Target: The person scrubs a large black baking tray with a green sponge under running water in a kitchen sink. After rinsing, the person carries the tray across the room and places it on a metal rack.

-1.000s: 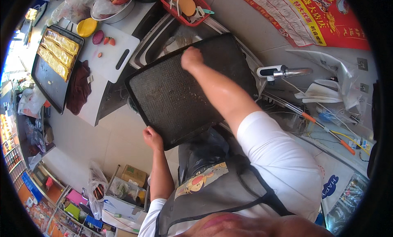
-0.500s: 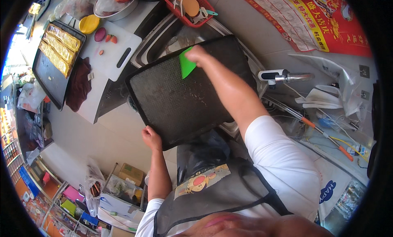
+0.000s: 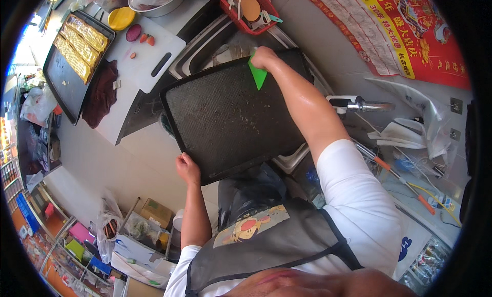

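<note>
A large black baking tray (image 3: 225, 125) with a textured bottom lies across the sink in front of me, and crumbs show on its surface. My left hand (image 3: 188, 169) grips the tray's near left corner, thumb over the rim. Near the tray's far edge my right hand (image 3: 264, 57) is closed around a green scraper (image 3: 258, 75). The scraper's flat blade rests on or just above the tray bottom; I cannot tell which. My right forearm covers the tray's right part.
Under the tray is a steel sink (image 3: 192, 58) with a tap (image 3: 361, 105) at right. A red basket (image 3: 251, 10) stands behind it. To the left are a white cutting board (image 3: 146, 66), strawberry pieces (image 3: 147, 39), a dark red cloth (image 3: 102, 94) and another tray (image 3: 61, 82) with golden baked strips (image 3: 79, 46).
My right hand has moved the scraper a little to the right along the tray's far side. My left hand stays on the corner. The whole view has shifted slightly.
</note>
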Available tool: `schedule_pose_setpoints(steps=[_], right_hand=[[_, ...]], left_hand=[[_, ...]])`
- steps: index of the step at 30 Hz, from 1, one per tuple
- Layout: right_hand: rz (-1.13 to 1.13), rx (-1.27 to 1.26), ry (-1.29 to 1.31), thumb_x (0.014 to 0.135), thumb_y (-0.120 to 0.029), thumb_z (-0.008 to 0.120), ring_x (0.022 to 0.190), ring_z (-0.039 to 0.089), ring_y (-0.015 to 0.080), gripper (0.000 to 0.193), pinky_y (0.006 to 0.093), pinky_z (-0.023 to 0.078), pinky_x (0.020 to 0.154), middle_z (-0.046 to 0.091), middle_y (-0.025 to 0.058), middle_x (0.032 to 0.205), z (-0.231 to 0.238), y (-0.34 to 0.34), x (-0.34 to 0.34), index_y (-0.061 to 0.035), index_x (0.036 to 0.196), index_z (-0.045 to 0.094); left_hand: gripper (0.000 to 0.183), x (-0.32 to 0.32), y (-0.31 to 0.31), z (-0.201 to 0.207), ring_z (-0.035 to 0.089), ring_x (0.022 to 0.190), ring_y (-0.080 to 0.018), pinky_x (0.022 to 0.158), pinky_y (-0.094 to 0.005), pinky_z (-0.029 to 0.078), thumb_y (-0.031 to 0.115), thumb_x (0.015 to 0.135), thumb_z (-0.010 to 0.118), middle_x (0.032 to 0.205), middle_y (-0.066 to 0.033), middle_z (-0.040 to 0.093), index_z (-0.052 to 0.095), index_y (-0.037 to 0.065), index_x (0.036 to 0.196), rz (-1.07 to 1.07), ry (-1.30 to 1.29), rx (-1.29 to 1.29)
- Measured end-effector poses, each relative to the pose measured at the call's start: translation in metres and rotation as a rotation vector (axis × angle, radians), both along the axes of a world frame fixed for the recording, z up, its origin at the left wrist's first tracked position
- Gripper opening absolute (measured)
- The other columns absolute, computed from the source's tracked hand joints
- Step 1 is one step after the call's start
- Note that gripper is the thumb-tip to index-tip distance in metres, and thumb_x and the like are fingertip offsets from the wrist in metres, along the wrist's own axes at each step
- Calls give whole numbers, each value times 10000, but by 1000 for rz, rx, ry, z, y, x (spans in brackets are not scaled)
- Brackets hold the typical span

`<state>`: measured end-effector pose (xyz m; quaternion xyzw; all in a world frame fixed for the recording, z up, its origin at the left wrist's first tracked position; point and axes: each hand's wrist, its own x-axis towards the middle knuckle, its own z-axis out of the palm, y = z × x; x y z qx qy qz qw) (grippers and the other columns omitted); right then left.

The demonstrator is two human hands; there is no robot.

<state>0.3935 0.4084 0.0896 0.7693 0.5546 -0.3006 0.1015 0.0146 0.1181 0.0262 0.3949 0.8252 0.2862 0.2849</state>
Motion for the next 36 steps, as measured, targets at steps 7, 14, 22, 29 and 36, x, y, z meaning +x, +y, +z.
schedule_pose_setpoints(steps=[7,14,22,29,36], right_hand=[[112,-49,-10,746,-165,593,1055,653,374,327,422,521,883,663,257,1094,9,8,-30,15,984,726],[-43,24,-72,789,-206,637,1021,666,356,295,420,534,862,681,223,1085,13,-19,14,-6,988,724],[-81,225,244,808,-246,624,1025,629,435,378,491,508,900,644,295,1070,-22,-51,-98,41,1054,641],[-305,206,-35,836,-216,614,1049,644,393,292,463,518,903,668,247,1103,-18,-65,-1,-6,1022,695],[-31,165,243,837,-126,572,1037,644,413,312,482,527,889,631,275,1122,10,-93,-139,39,1098,618]], left_hand=[[315,1,3,1,583,692,-277,680,-402,470,280,971,574,750,-149,621,584,-5,837,-11,22,-13],[323,-1,2,-4,603,712,-287,687,-405,477,290,967,579,766,-160,635,592,-4,836,8,-8,4],[326,-2,3,2,613,702,-302,679,-413,478,298,968,574,761,-163,640,592,1,836,-15,43,-6],[314,0,0,-6,578,674,-256,661,-389,466,281,980,565,731,-143,616,578,-5,851,9,-53,7],[320,1,2,-5,546,650,-245,642,-393,453,274,985,554,705,-129,589,564,-10,839,-30,-40,60]])
